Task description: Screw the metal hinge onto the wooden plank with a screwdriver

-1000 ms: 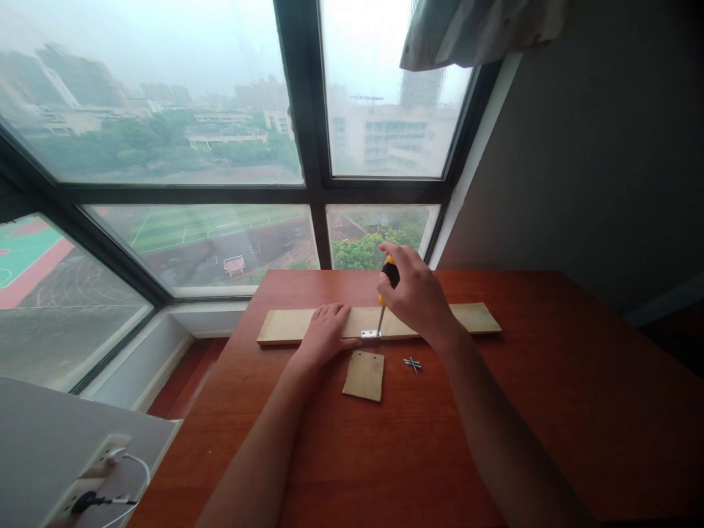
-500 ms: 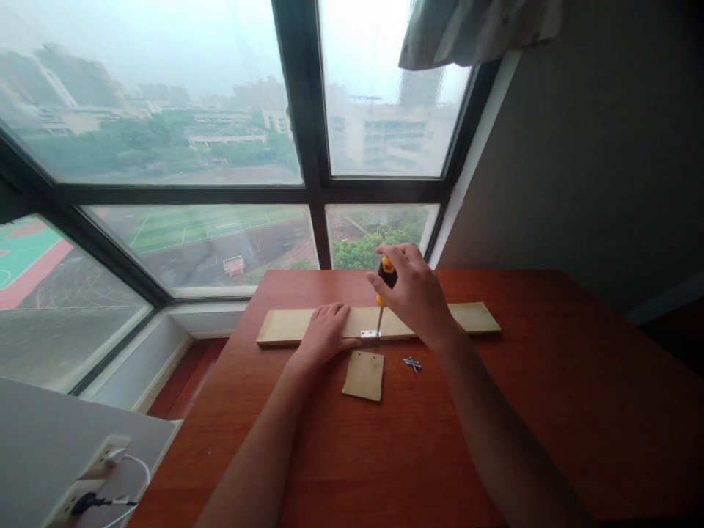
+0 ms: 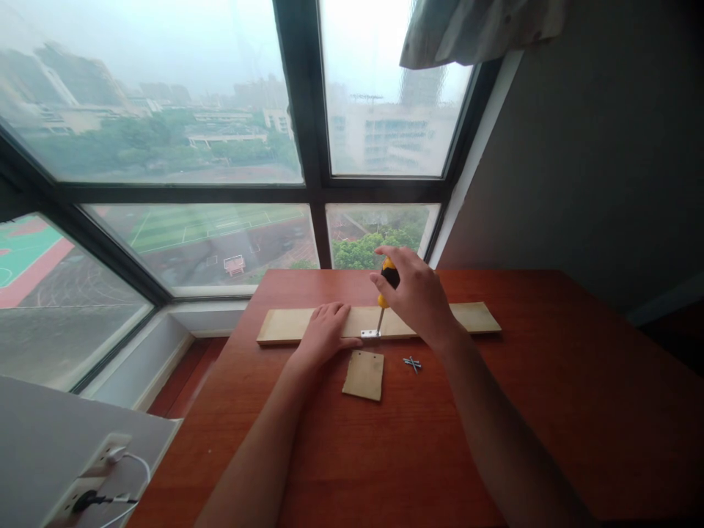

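A long pale wooden board (image 3: pixel 286 325) lies across the table. On its near edge sits a small metal hinge (image 3: pixel 370 334). My right hand (image 3: pixel 415 293) grips the yellow and black handle of a screwdriver (image 3: pixel 382 299); its shaft slants down and the tip meets the right end of the hinge. My left hand (image 3: pixel 326 330) lies flat over the board, fingers stretched, the thumb reaching toward the hinge's left side. Just in front of the hinge rests a small wooden plate (image 3: pixel 363 376) with two holes near its far edge. Several screws (image 3: pixel 412 364) lie in a little pile to the right of it.
The reddish-brown table (image 3: pixel 352 462) reaches back to a window with dark frames (image 3: pixel 316 194). A curtain (image 3: pixel 478 33) hangs at the upper right. At lower left, cords are plugged into wall sockets (image 3: pixel 82 499).
My right hand has shifted and turned slightly, and the screwdriver handle leans a little further right. My left hand, the board and the screws stay where they were.
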`<action>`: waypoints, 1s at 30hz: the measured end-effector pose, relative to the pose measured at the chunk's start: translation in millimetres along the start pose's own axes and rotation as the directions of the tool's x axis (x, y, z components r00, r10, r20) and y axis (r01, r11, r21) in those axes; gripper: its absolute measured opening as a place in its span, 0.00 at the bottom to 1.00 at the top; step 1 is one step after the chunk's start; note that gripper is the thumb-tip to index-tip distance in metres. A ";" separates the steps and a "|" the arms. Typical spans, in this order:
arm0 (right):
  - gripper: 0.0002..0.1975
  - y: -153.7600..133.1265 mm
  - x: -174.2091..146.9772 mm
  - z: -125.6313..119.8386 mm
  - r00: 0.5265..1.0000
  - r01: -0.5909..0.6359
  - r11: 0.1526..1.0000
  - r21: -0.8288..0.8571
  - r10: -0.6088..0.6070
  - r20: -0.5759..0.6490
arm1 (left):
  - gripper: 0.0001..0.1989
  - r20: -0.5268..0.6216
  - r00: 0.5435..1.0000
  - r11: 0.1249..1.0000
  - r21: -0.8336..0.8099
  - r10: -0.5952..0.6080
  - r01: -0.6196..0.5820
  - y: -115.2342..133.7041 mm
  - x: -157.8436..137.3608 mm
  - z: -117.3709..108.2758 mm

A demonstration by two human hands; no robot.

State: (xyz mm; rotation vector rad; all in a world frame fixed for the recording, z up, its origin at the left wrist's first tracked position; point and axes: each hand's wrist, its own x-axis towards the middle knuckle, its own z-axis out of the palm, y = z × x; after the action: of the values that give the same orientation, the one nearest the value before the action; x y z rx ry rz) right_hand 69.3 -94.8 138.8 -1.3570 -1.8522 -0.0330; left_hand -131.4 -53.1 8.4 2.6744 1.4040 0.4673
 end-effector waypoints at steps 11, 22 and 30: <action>0.18 -0.2 -0.3 -4.0 1.000 -0.005 1.000 -0.005 0.005 0.014 | 0.34 0.008 1.000 1.000 0.004 -0.009 0.009 0.8 0.8 -0.5; 0.20 -0.1 -0.6 -2.8 0.999 0.008 1.000 0.028 -0.009 0.038 | 0.34 0.019 1.000 1.000 -0.007 -0.017 0.017 2.1 1.4 -0.6; 0.22 1.2 -0.3 -2.9 0.999 0.030 0.994 0.101 -0.034 0.035 | 0.33 0.022 1.000 1.000 -0.021 -0.017 0.018 3.1 1.4 -1.4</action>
State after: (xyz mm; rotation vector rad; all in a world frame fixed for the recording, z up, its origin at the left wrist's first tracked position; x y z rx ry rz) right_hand 72.0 -95.9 140.1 -1.2665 -1.8810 0.0677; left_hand -128.6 -53.9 10.6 2.6402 1.4069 0.4475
